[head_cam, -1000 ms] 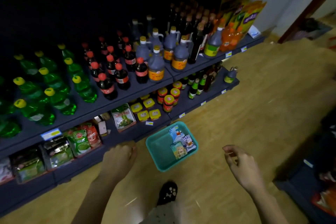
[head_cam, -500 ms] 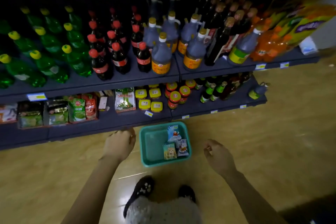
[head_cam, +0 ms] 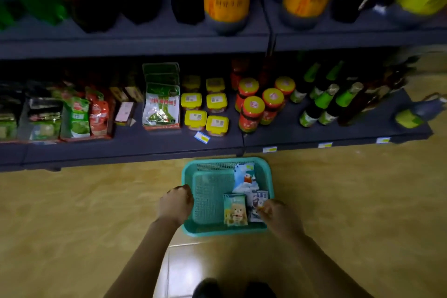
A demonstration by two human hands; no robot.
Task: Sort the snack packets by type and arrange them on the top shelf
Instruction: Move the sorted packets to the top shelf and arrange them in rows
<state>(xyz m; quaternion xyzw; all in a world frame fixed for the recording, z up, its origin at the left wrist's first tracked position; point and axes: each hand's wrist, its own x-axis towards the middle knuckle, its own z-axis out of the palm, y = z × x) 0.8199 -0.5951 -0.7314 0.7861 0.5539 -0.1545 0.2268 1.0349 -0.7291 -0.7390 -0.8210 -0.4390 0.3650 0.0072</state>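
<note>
Snack packets lie in a teal basket on the tan floor, lower centre of frame, below dark shelving. Left hand curls closed at the basket's rim; right hand pinches a packet's edge.

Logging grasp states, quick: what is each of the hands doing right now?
Left hand: closed in a fist at the teal basket rim.
Right hand: fingers on a snack packet; grip cannot be told.
</note>
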